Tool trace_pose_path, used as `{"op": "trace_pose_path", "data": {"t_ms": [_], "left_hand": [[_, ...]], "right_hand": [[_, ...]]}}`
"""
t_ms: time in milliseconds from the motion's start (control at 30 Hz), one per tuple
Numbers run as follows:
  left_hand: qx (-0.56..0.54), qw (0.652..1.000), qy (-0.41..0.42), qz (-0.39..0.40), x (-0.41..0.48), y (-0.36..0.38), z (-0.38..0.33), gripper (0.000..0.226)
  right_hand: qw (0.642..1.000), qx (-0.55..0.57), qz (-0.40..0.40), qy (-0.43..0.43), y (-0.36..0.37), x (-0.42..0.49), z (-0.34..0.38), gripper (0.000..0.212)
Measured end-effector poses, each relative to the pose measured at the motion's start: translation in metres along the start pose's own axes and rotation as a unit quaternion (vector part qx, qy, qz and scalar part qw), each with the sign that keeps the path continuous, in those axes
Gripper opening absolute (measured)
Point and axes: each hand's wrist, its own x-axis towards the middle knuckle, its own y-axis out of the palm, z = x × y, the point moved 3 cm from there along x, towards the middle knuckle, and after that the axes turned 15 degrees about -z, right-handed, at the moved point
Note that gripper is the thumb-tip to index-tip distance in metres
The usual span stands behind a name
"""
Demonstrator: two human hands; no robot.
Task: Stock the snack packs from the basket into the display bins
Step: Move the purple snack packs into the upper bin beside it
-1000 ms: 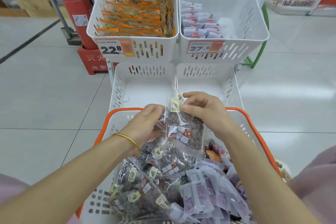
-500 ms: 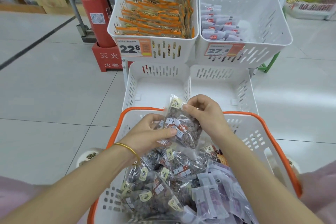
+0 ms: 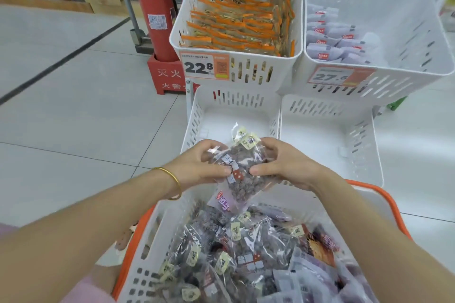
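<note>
A white basket with an orange rim (image 3: 384,194) sits in front of me, full of clear snack packs (image 3: 236,253) with dark pieces and purple packs. My left hand (image 3: 197,167) and my right hand (image 3: 283,165) grip one clear pack of dark snacks (image 3: 242,172) from both sides, held above the basket's far edge. A purple pack (image 3: 222,202) hangs just under it. Beyond the hands lie two empty white lower display bins, the left bin (image 3: 197,115) and the right bin (image 3: 364,135).
Two upper white bins stand behind: one (image 3: 187,7) with orange-striped packs and a 22.8 price tag, one (image 3: 418,27) with pale packs and a 27.6 tag. A red fire extinguisher (image 3: 155,19) stands on the floor at the left.
Both hands have lifted the clear pack higher and forward, toward the lower left bin. My right hand moved from the pack's top corner to its side. The view shifted nearer the bins.
</note>
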Motion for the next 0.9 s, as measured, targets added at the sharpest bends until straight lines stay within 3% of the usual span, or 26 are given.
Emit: {"op": "trace_pose_path", "data": {"t_ms": [100,167,233,300,400,500,567,633,800,900], "left_hand": [[0.171,0.979,0.088,-0.074,0.021,-0.019,-0.011,0.063],[0.276,0.929,0.162,-0.186,0.036,-0.036,-0.006,0.065],[0.351,0.879,0.193,-0.26,0.042,-0.044,0.012,0.058],[0.394,0.852,0.182,-0.293,0.046,-0.044,0.045,0.064],[0.405,0.836,0.13,-0.345,0.053,-0.043,0.08,0.065],[0.427,0.824,0.102,-0.359,0.061,-0.048,0.086,0.071],[0.427,0.823,0.102,-0.361,0.063,-0.051,0.088,0.061],[0.419,0.831,0.102,-0.352,0.063,-0.052,0.087,0.055],[0.403,0.846,0.127,-0.324,0.069,-0.054,0.081,0.054],[0.386,0.858,0.137,-0.31,0.073,-0.056,0.08,0.055]], "right_hand": [[0.998,0.025,-0.031,-0.054,0.004,0.017,0.019,0.044],[0.991,-0.007,-0.1,-0.086,0.005,0.037,0.028,0.048],[0.971,-0.107,-0.175,-0.126,0.008,0.062,0.029,0.055],[0.922,-0.271,-0.205,-0.183,0.02,0.088,0.025,0.059],[0.863,-0.417,-0.164,-0.233,0.049,0.126,0.007,0.056],[0.822,-0.497,-0.121,-0.25,0.078,0.155,-0.013,0.052],[0.805,-0.527,-0.096,-0.255,0.097,0.169,-0.022,0.05],[0.811,-0.533,-0.057,-0.235,0.109,0.18,-0.034,0.049],[0.912,-0.386,0.098,-0.1,0.113,0.193,-0.069,0.068],[0.929,-0.343,0.121,-0.067,0.116,0.19,-0.072,0.072]]}}
